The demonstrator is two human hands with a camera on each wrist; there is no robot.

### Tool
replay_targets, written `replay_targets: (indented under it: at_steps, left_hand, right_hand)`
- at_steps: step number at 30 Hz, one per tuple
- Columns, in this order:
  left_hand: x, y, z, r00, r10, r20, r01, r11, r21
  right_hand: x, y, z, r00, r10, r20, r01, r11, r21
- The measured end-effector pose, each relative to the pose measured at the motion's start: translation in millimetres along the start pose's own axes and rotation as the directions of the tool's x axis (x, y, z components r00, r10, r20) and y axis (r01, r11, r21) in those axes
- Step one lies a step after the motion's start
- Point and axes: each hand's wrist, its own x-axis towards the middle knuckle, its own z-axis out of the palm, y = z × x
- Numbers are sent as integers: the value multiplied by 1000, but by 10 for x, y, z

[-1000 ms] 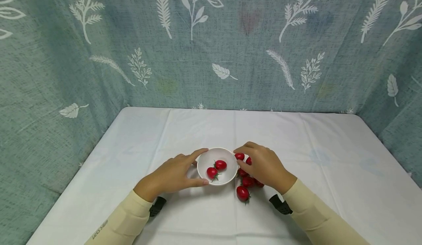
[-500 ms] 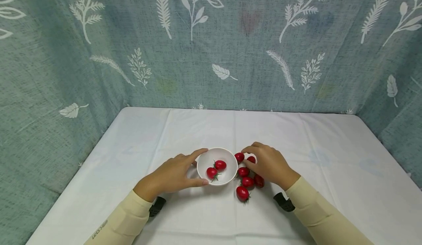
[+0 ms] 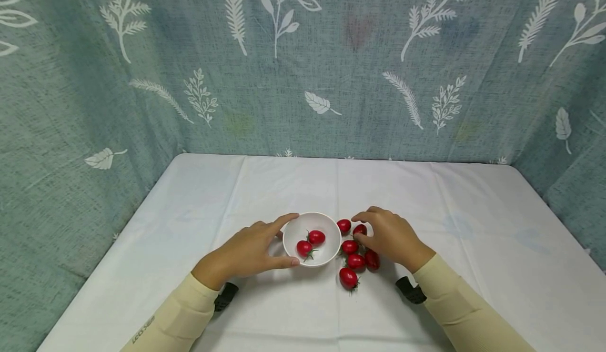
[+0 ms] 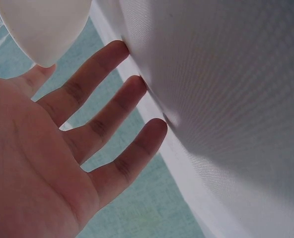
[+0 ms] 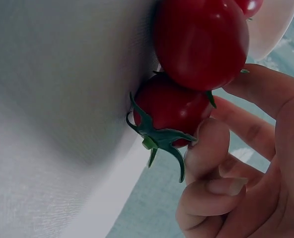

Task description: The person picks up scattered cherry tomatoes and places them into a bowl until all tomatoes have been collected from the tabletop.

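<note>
My left hand [image 3: 248,249] holds a small white bowl [image 3: 295,231] on the table, thumb and index finger on opposite sides of its rim. In the left wrist view, the other fingers [image 4: 112,101] are spread below the bowl, tips at the tablecloth. Two red cherry tomatoes with green stems lie inside. To the bowl's right, my right hand [image 3: 393,239] curls its fingers and thumb round a cherry tomato [image 3: 360,229] at the back of a loose group. The right wrist view shows a fingertip against a tomato with a green calyx [image 5: 172,111], below a nearer tomato [image 5: 201,42].
Several more cherry tomatoes [image 3: 348,278] lie close together between the bowl and my right hand. A white cloth [image 3: 265,183] covers the table. A patterned blue-green curtain [image 3: 303,131] hangs behind the table and along its sides.
My right hand has drawn back to the right from the tomato beside the bowl's rim to the one behind it, uncovering more tomatoes. The left hand and bowl have stayed put.
</note>
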Motion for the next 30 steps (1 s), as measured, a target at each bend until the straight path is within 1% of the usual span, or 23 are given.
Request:
replay_targets:
  at_steps: [9,18,30]
  left_hand:
    - [-3,-4,0,1000,-8,3,8,1000,-3]
    - [1,6,-9,1000,20,-4,-20,1000,-1]
    - [3,-6,-1,1000,21,-3,-21,1000,-6]
  right_hand:
    - [6,37,16,999,24,33,-24,1000,5]
    - [-1,44,18,999,23,38,-24,999,24]
    - [-5,30,24,999,21,36,-21,1000,17]
